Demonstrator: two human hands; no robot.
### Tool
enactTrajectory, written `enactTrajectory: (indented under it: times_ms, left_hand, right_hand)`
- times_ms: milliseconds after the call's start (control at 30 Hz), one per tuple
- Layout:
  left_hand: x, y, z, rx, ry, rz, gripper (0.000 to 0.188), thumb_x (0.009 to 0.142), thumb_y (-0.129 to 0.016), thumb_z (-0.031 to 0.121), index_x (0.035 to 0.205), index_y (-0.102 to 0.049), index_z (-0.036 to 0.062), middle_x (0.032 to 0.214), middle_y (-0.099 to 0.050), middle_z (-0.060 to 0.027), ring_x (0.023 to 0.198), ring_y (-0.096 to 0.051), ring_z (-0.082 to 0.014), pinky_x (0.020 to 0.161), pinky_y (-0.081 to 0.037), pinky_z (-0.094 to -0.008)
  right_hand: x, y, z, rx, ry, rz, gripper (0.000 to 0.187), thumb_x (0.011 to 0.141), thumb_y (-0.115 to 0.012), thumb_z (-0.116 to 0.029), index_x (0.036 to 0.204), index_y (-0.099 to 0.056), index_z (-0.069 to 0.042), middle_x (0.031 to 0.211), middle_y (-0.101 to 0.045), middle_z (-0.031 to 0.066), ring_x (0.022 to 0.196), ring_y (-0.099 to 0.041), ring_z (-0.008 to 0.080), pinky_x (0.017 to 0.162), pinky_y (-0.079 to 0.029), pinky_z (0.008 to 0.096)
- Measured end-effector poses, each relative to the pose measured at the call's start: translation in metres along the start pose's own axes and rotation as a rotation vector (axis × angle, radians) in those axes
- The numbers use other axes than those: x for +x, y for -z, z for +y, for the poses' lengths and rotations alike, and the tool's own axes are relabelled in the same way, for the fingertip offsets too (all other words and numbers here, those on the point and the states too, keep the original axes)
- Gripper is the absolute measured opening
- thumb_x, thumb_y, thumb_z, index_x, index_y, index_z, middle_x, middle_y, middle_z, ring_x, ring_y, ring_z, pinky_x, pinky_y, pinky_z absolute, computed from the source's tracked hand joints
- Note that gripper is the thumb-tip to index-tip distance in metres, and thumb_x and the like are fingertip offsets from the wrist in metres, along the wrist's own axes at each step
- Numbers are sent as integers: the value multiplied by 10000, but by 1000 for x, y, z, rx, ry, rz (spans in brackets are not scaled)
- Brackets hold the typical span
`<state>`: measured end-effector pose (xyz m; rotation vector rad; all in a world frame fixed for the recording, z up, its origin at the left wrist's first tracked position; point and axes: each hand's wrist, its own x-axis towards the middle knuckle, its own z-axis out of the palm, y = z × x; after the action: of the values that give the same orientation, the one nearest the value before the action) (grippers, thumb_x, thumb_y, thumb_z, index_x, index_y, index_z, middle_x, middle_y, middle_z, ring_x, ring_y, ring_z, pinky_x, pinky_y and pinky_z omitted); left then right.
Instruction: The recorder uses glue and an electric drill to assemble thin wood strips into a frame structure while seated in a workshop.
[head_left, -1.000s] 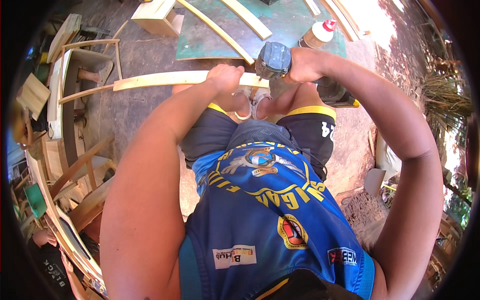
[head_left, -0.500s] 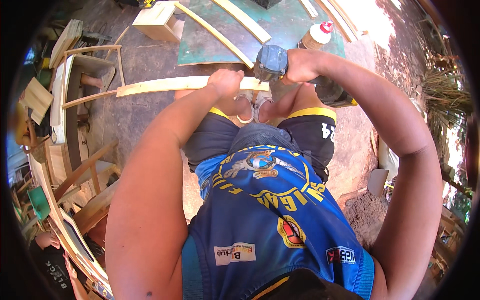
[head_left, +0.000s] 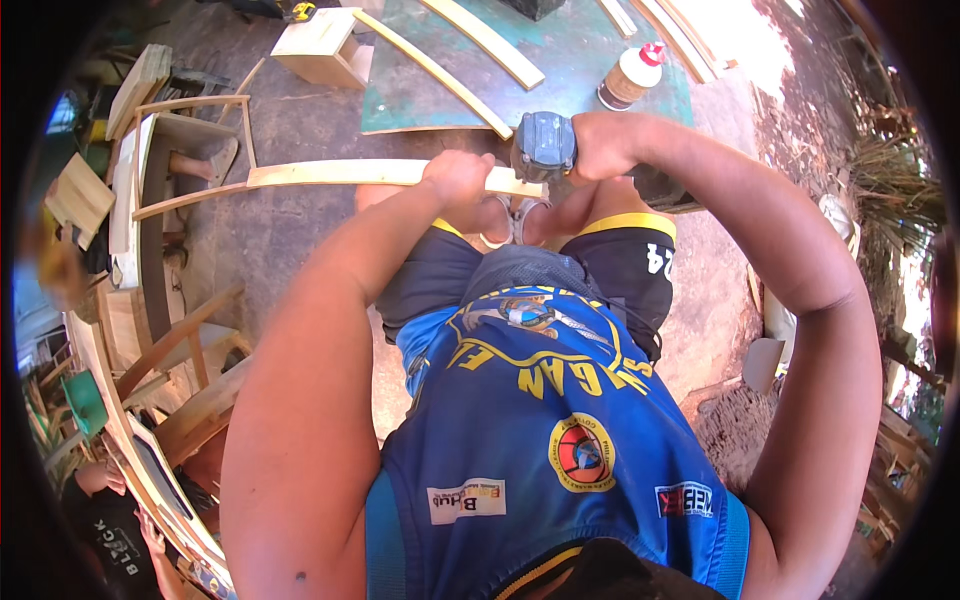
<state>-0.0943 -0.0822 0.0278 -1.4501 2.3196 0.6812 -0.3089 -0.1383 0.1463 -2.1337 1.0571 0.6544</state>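
Observation:
My left hand is closed around a pale wooden strip near its right end. The strip stretches leftward across the space above my knees and meets a thin wooden frame there. In my right hand is a nail gun with a boxy blue-grey head, gripped just behind that head. Its head stands over the right end of the strip; whether its tip touches the wood cannot be made out. My right hand and forearm cover much of the tool's body.
Ahead, a green board on the floor carries wooden strips and a glue bottle with a red cap. A wooden box stands beside it. Furniture parts crowd the left, where another person is near.
The strip and both my hands have shifted slightly right in the picture, as has the nail gun. The tool's rear end, seen before by my right knee, is now mostly behind my forearm.

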Motion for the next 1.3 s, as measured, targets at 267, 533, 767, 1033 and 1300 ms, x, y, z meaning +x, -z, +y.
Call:
enactTrajectory:
  times_ms: [267, 533, 767, 1033, 1300]
  left_hand:
    - [17, -14, -7, 43, 19, -4, 519, 693, -672, 353, 1041, -523, -2, 1022, -638, -216, 999, -612, -356, 862, -488, -434]
    - [15, -22, -10, 44, 9, 37, 440, 729, -653, 304, 1033, -527, 12, 1008, -645, -210, 981, -620, -358, 848, -495, -440]
    - [11, -32, -14, 84, -92, 176, 291, 760, -584, 201, 992, -535, 32, 880, -671, -203, 831, -655, -364, 720, -514, -471]
    - [-14, -28, -30, 33, -66, 257, 300, 719, -642, 201, 952, -520, 57, 876, -664, -186, 862, -631, -372, 767, -500, -469]
    - [-118, 24, -45, -75, 88, 449, 246, 700, -659, 221, 859, -531, 83, 824, -646, -172, 812, -621, -378, 704, -491, -473]
  right_hand:
    - [-9, -1, 0, 52, -21, -34, 232, 718, -609, -187, 640, -622, 31, 586, -619, 133, 544, -608, 240, 558, -481, 361]
    - [-12, -4, -5, 92, -39, -34, 208, 703, -619, -173, 618, -612, 17, 566, -605, 117, 510, -593, 220, 519, -471, 355]
    - [-34, 0, 2, 134, 11, 144, 238, 688, -646, -210, 659, -627, 26, 565, -606, 105, 540, -611, 203, 535, -476, 344]
    - [0, 11, 60, 643, 127, 775, 362, 745, -683, -274, 977, -619, -4, 793, -662, 130, 662, -631, 205, 642, -500, 351]
    - [128, 7, 87, 757, 53, 1202, 473, 763, -716, -407, 1078, -638, -63, 1040, -662, 185, 995, -630, 315, 843, -488, 398]
